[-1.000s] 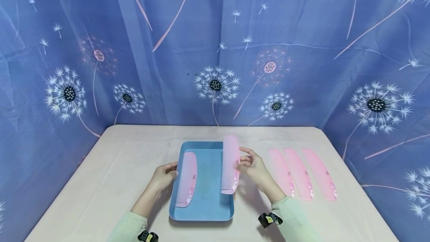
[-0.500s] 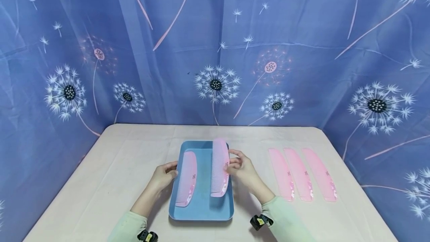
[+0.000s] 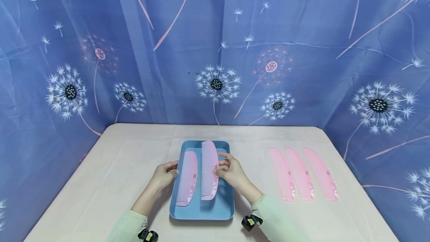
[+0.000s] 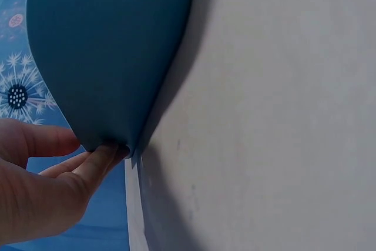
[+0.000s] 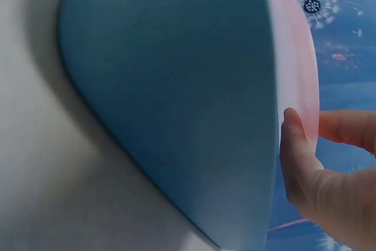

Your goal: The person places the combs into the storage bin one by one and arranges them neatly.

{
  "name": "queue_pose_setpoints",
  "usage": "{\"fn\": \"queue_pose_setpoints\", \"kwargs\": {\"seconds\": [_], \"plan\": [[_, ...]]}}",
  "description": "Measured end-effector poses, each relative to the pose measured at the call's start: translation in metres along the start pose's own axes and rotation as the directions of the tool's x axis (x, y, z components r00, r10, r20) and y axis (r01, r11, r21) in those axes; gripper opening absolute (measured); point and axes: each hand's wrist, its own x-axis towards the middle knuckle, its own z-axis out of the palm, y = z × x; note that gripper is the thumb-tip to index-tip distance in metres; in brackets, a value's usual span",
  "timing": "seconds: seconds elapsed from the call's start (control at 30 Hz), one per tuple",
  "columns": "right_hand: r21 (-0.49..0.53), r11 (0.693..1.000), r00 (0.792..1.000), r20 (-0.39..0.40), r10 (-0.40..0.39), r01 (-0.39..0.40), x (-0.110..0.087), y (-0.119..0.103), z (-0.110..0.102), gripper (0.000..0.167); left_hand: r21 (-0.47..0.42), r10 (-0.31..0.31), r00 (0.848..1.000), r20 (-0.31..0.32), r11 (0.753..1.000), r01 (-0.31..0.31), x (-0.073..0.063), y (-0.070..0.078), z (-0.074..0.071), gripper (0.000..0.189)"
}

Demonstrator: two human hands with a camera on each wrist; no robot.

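Note:
A blue rectangular tray (image 3: 215,216) stands on the table. One pink comb (image 3: 187,178) lies in its left half, teeth facing left. My right hand (image 3: 233,173) pinches another pink comb (image 3: 209,171) by its curved spine, thumb on top, and holds it over the middle of the tray. In the right wrist view that comb (image 5: 305,51) shows beyond the tray wall (image 5: 176,98). My left hand (image 3: 164,177) grips the tray's left side, its thumb at the rim and its fingers against the outer wall (image 4: 111,74).
To the right of the tray, three pink combs (image 3: 282,174) (image 3: 299,174) (image 3: 320,174) lie side by side on the pale table (image 3: 127,160). Behind and beside the table hangs a blue dandelion-print cloth (image 3: 174,85). Black wrist devices (image 3: 252,222) sit on both green sleeves.
My right hand has carried its comb leftward, from over the tray's right rim to above the tray's middle. The left hand and the tray stay in place.

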Motion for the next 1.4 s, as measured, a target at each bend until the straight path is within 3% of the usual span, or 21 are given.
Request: {"fn": "queue_pose_setpoints", "kwargs": {"seconds": [0.6,1.07,1.4], "plan": [[-0.083,0.996,0.999,0.027,0.034,-0.032,0.002,0.012,0.016,0.069,0.007,-0.019,1.000,-0.002,1.000,0.019,0.001,-0.002,0.002,0.043],[-0.220,0.974,0.999,-0.015,0.049,-0.051,0.003,0.018,0.019,0.067,0.011,-0.021,1.000,-0.003,1.000,0.021,0.003,-0.003,0.002,0.042],[-0.255,0.965,0.998,-0.021,0.063,-0.066,0.005,0.022,0.022,0.066,0.011,-0.010,1.000,-0.005,1.000,0.010,0.002,-0.004,0.002,0.042]]}}
